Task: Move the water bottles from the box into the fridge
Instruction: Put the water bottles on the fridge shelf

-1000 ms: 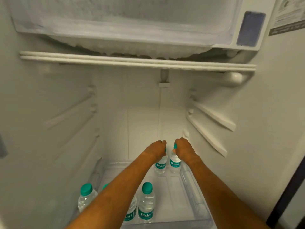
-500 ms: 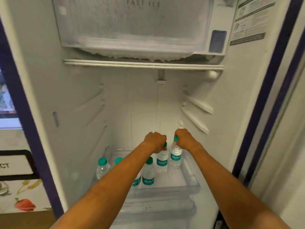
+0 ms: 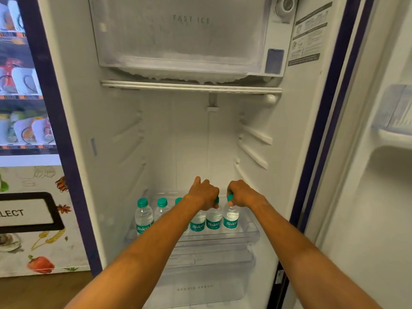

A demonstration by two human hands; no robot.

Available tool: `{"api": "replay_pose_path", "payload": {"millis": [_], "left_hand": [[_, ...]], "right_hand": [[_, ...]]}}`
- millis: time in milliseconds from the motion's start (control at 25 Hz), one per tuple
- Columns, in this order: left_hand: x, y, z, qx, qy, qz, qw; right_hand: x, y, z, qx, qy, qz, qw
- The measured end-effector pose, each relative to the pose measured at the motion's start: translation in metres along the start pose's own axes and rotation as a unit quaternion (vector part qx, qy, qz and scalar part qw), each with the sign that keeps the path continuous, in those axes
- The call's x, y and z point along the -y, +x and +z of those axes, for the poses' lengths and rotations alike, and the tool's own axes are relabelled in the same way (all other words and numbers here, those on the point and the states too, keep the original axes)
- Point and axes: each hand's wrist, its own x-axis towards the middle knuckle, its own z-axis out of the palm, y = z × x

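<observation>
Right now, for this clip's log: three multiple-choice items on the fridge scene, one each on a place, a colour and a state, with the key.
1. Where do the water bottles stand? A freezer compartment; B clear tray above the veggie drawer; C door shelf.
2. What colour are the bottle caps? A red; B white; C teal.
3. What is the right hand doing? A gripping a bottle's top; B hanging open; C pressing the freezer flap.
Key: 1 B, they stand in a row on the tray. 2 C, every cap in view is teal. 3 A, its fingers curl round the cap of the rightmost bottle.
</observation>
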Motion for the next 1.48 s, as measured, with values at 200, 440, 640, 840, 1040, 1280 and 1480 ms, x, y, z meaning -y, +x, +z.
{"api": "replay_pose_path", "payload": {"millis": [200,440,640,840,1040,1280,1480], "left_hand": [[-0.003,-0.003,0.001,-0.005,-0.010,0.002,1.000],[-0.003,-0.001,0.000,0.004,-0.029,0.001,1.000],[-0.003,-0.001,0.000,0.016,-0.051,-0.003,0.999],[-0.004,-0.005,-0.001,0.004,-0.070,-0.011,0.998],[-0.003,-0.007,-0.005,0.009,-0.078,-0.016,0.997],[0.003,-0.016,-0.011,0.009,-0.102,-0.032,0.994],[0.014,-0.039,-0.012,-0.112,-0.088,-0.073,0.987]], "right_hand": [[-0.007,-0.006,-0.001,0.005,-0.010,-0.002,1.000],[-0.017,-0.008,0.001,0.003,-0.011,0.001,1.000],[-0.018,-0.010,0.003,-0.001,-0.005,0.008,1.000],[-0.015,-0.013,0.003,-0.003,-0.001,0.015,1.000],[-0.014,-0.013,-0.001,0.009,0.004,0.008,1.000],[-0.016,-0.013,-0.005,0.024,-0.003,0.020,1.000],[0.005,-0.021,-0.008,-0.113,-0.010,-0.015,0.993]]}}
